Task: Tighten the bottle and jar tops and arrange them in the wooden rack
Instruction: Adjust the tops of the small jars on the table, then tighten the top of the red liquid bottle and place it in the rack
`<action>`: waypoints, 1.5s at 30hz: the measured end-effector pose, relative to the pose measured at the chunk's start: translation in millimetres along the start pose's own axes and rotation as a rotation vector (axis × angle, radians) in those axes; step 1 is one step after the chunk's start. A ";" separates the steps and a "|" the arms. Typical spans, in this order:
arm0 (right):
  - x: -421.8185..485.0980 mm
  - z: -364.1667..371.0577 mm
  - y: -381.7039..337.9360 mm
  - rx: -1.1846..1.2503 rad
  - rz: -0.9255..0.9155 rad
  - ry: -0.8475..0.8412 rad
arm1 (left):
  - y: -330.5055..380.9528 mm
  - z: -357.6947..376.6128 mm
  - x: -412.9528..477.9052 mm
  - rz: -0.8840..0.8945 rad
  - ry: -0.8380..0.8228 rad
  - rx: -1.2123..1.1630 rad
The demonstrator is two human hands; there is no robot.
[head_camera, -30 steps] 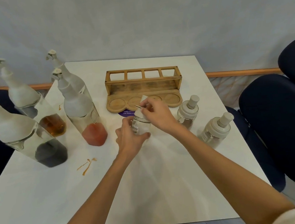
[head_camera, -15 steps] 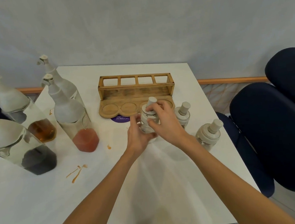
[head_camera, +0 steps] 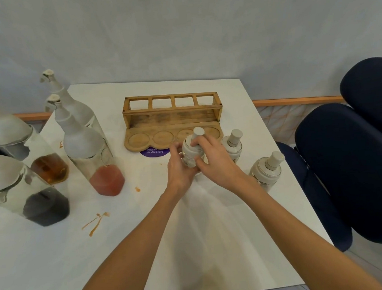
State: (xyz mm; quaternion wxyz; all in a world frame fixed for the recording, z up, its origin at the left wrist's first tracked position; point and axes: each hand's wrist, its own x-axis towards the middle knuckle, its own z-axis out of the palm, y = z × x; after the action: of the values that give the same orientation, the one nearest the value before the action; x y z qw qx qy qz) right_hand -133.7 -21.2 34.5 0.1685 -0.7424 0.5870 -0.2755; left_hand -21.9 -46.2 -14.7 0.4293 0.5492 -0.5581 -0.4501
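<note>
A small glass jar with a white knobbed top (head_camera: 191, 148) stands just in front of the wooden rack (head_camera: 172, 123). My left hand (head_camera: 179, 169) grips the jar's body from the left. My right hand (head_camera: 212, 160) wraps over its white top from the right. Two more small jars (head_camera: 232, 144) (head_camera: 267, 169) with the same tops stand to the right on the white table (head_camera: 146, 229). The rack's four round front slots and four square back slots hold nothing.
Several tall frosted bottles with spouts stand at the left: red liquid (head_camera: 86, 151), amber (head_camera: 23, 145), dark (head_camera: 20, 189), one behind (head_camera: 73, 108). Orange drips (head_camera: 95, 221) mark the table. A purple sticker (head_camera: 155, 152) lies under the rack's front. Dark blue chairs (head_camera: 353, 165) stand at the right.
The white top went onto the jar and my right hand now covers it. My left hand stayed on the jar's body. The camera shifted, so everything sits further left in view.
</note>
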 end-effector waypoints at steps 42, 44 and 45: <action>25.3 53.2 -145.4 0.345 0.036 -0.076 | -7.7 -184.3 -54.6 0.073 0.551 0.134; 34.6 64.9 -156.0 0.416 0.077 -0.104 | -10.6 -186.6 -46.7 0.045 0.465 0.124; 39.7 70.5 -160.9 0.436 0.086 -0.109 | -13.2 -187.1 -42.7 0.033 0.418 0.116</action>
State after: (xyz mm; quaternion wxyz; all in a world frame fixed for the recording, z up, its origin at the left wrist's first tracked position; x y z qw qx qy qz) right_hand 40.7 -23.8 79.4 0.3677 -0.6766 0.5348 -0.3479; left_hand 164.5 -9.2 15.4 0.5109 0.6451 -0.4908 -0.2864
